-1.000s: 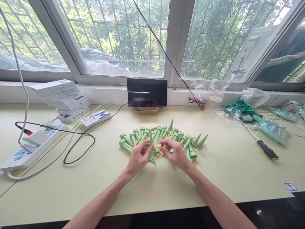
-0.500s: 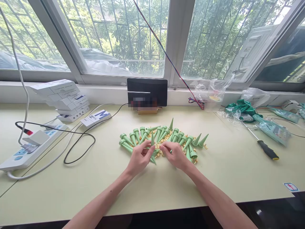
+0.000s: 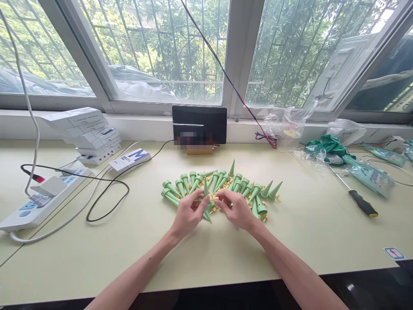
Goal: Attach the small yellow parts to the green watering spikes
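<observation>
My left hand (image 3: pixel 189 211) is closed on a green plastic spike (image 3: pixel 205 186), whose pointed tip stands up above the fingers. Between the two hands shows a small pale-yellow plastic piece (image 3: pixel 213 198). My right hand (image 3: pixel 237 209) pinches it at its right side, close against my left fingertips. Whether the piece is seated in the spike cannot be made out. Around and behind both hands spreads a pile of green spikes (image 3: pixel 184 182) with ribbed caps, mixed with more yellow pieces (image 3: pixel 265 218). Another green spike tip (image 3: pixel 207 216) points toward me beneath my left hand.
A black screen (image 3: pixel 200 122) leans at the back. White boxes (image 3: pixel 92 133), a power strip (image 3: pixel 41 206) and a looped black cable (image 3: pixel 127 198) lie left. On the right are a screwdriver (image 3: pixel 363 203), green bagged items (image 3: pixel 368 174) and clear plastic wrap (image 3: pixel 345 131).
Both hands stay in nearly the same spot. My right fingertips shift slightly around the yellow piece, and the spike's tip tilts a little. The pile has not changed.
</observation>
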A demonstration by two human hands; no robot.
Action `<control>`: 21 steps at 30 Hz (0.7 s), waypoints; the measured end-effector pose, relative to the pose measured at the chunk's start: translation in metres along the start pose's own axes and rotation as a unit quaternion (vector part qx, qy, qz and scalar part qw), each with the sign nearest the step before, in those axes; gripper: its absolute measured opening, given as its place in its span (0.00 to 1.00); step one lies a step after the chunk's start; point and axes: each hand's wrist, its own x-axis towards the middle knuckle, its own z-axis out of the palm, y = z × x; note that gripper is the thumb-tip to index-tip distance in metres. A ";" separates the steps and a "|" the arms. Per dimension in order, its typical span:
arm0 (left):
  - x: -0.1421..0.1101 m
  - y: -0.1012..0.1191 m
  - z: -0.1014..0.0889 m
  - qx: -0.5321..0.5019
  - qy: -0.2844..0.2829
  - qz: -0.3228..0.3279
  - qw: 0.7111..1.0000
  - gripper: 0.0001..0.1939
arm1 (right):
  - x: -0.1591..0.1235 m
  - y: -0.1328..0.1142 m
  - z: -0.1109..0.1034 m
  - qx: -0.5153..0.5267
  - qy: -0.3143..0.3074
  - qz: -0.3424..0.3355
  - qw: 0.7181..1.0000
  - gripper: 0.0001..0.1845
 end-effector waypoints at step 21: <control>0.000 0.005 0.000 0.009 -0.001 0.006 1.000 0.13 | -0.001 -0.001 0.000 0.007 -0.029 0.030 0.999 0.12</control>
